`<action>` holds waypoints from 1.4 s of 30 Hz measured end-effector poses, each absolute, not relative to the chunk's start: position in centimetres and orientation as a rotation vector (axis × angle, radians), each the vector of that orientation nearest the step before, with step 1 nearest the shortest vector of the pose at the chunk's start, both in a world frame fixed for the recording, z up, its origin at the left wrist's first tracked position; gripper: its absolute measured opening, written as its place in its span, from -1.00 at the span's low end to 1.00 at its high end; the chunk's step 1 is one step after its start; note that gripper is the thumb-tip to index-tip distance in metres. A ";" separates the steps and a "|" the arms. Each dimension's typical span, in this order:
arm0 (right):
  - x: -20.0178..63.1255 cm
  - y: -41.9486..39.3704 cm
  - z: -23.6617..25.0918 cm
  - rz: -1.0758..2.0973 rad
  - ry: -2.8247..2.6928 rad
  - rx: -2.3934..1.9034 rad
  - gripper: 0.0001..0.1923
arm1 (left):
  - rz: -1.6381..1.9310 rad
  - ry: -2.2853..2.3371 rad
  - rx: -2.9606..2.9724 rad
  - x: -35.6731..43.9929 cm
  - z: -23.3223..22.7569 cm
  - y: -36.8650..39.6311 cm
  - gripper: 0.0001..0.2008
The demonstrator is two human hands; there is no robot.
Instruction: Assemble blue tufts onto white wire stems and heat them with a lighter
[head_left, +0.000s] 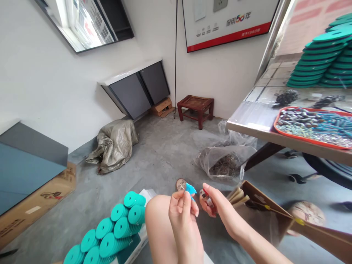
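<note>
My left hand (183, 209) is raised in front of my knee, its thumb and fingers pinched together. A small bright blue piece (190, 189), thin and crumpled-looking, sticks out from this pinch. A thin whitish tip also shows at the fingertips, too small to name. Just to the right, my right hand (216, 201) is closed around a small red lighter (206, 198) with a metal part, its thumb stretched along the top. The two hands are close together but apart. Behind the left fingertips shows a round brownish disc (180, 184) with dark specks.
Teal disc rolls (115, 223) stand at lower left. An open cardboard box (264, 212) is by my right arm. A table (253, 113) at right bears an orange-rimmed tray (277, 129) of small parts and teal disc stacks (316, 62). Plastic bags (203, 157) and a stool (195, 102) are ahead.
</note>
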State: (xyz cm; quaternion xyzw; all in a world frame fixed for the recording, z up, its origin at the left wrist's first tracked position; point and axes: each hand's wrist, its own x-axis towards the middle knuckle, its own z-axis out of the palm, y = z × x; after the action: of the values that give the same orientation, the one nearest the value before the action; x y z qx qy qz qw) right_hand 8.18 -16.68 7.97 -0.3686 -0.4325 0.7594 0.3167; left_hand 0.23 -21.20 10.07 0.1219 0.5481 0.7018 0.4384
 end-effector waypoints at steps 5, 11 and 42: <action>5.1 -16.1 7.1 1.975 -1.203 -0.969 -0.41 | 1.803 1.508 0.311 -1.6 10.0 -21.0 -0.62; 1.2 -15.1 6.6 1.978 -1.287 -1.027 -0.47 | 1.912 1.480 0.211 -4.8 9.4 -20.7 -0.60; -0.8 -15.5 5.7 1.952 -1.284 -1.062 -0.47 | 1.960 1.520 0.140 -6.1 8.1 -20.4 -0.63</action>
State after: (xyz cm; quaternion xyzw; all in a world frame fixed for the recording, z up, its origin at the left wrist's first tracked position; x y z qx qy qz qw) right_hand -0.85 -15.47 5.72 -0.3968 -0.4798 0.7293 0.2835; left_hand -6.09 -20.44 8.13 0.0534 0.5792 0.7467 0.3228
